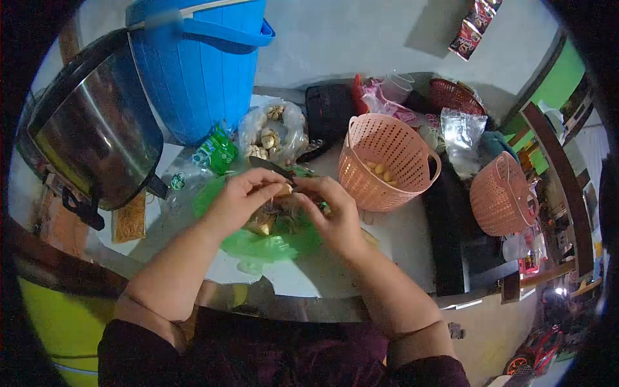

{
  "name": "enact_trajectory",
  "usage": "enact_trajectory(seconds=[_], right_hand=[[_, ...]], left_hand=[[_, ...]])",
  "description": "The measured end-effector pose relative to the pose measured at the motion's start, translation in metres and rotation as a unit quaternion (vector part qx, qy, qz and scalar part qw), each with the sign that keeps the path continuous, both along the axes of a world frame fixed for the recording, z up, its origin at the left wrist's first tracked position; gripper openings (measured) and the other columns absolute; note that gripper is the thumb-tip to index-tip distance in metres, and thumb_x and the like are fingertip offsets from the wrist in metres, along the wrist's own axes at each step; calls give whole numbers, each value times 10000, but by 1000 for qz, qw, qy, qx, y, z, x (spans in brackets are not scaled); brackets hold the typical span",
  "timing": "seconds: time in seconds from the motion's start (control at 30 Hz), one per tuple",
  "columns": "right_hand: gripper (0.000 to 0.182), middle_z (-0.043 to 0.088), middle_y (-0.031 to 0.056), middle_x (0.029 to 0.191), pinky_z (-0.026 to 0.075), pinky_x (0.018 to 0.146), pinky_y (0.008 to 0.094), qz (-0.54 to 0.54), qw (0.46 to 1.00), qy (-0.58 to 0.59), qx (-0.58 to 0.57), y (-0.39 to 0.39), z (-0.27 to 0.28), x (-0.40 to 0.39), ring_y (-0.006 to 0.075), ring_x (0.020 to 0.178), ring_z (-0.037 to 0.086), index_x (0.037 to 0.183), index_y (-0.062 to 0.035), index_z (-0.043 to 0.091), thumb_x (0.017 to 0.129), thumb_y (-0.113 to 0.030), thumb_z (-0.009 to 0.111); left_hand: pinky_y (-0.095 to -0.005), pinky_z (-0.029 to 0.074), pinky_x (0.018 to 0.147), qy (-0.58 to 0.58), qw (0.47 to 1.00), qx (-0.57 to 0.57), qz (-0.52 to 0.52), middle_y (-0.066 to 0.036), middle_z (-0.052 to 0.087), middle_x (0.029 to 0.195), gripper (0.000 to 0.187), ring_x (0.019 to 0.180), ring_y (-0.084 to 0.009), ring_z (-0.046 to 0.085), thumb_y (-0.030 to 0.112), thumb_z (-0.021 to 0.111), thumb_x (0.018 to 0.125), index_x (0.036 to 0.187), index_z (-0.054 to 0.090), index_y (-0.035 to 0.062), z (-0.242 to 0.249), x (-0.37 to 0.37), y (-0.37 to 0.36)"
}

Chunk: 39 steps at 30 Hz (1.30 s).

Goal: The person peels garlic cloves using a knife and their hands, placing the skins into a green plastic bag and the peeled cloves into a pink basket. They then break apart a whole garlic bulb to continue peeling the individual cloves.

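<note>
My left hand (pixel 242 198) pinches a small pale garlic clove (pixel 285 189) between thumb and fingertips. Closed around the handle of a dark-bladed knife (pixel 272 169), my right hand (pixel 332 209) meets the left at the clove; the blade points up and left. Beneath both hands a green plastic bag (pixel 277 248) lies spread on the white table, with garlic pieces and papery skins on it, partly hidden by my fingers. To the right stands a pink perforated basket (pixel 387 151) with several peeled cloves (pixel 380 171) at its bottom. Whole garlic bulbs (pixel 269 137) sit in a clear plastic bag beyond my hands.
A large blue bucket (pixel 200 77) and a steel appliance (pixel 97 122) stand at the left. Near them lie a green packet (pixel 217 149) and a brown packet (pixel 129 218). Another pink basket (pixel 500 197) is at the right, and a dark red basket (pixel 454 95) at the back.
</note>
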State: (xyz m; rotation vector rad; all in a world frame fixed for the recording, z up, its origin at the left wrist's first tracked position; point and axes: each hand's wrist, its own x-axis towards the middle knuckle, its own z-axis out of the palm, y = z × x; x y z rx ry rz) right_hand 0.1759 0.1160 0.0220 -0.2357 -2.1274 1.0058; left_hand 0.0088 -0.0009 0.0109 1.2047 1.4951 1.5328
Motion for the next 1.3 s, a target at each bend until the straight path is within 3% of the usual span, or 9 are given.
enact_trajectory(seconds=[0.23,0.33,0.43,0.53,0.73,0.83,1.13,1.23,1.3], right_hand=[[148,634,141,860,505,718,368,28,996,25,80,9,4,3,295,796,630,911,15,644,769,5,684],[227,614,165,917,513,748,405,-48,978,-111,169,20,3,12,316,858,626,1005,3,625,796,-76,663],[371,580,183,1010,517,786,431,-123,912,-296,255,10,5,19,354,930,602,1157,-6,566,812,-135,609],[510,537,237,1136,463,891,459,-96,891,-371,243,10,-6,23,403,1008,559,1295,9,467,823,-139,594],[582,565,256,1063,462,896,457,-122,856,-446,230,7,-1,24,404,1010,561,1303,48,442,788,-164,612],[579,611,268,926,518,797,450,-97,873,-421,226,12,1,22,402,896,618,1245,72,482,763,-205,641],[462,621,268,960,490,785,474,-121,948,-290,56,17,11,19,421,901,614,1213,-3,523,822,-217,648],[452,625,258,998,484,791,469,-158,964,-180,112,14,9,15,424,910,612,1264,-29,508,870,-218,623],[470,628,251,1032,490,809,446,-112,982,-133,74,14,8,15,405,940,621,1296,-30,489,889,-228,617]], left_hand=[[-238,496,780,-54,998,7,-29,-30,669,964,209,847,-94,612,24,635,879,1089,636,25,1,2,1],[-228,488,777,-39,999,35,1,-23,651,943,223,827,-90,597,35,607,902,1124,628,23,0,-5,3],[-235,488,791,-26,999,17,35,-36,649,973,233,845,-106,605,49,583,922,1151,615,20,-3,-12,4],[-249,490,809,-23,998,29,43,-47,652,1000,229,877,-118,616,67,592,921,1144,612,21,-4,-13,4],[-260,493,827,-36,996,53,57,-39,637,981,211,882,-113,612,92,597,923,1122,611,23,-4,-11,3],[-258,493,826,-62,995,46,67,-37,635,977,200,876,-117,612,82,594,922,1112,611,24,-5,-13,5],[-271,498,812,-93,991,99,-15,-40,626,984,191,866,-133,612,46,569,925,1112,591,15,14,-2,-4],[-283,504,840,-187,978,87,-26,-56,626,1025,213,898,-155,624,7,570,907,1120,581,17,10,-3,-4],[-300,508,860,-197,977,79,-27,-63,637,1025,222,926,-169,630,-13,585,889,1108,586,19,8,-2,-2]])
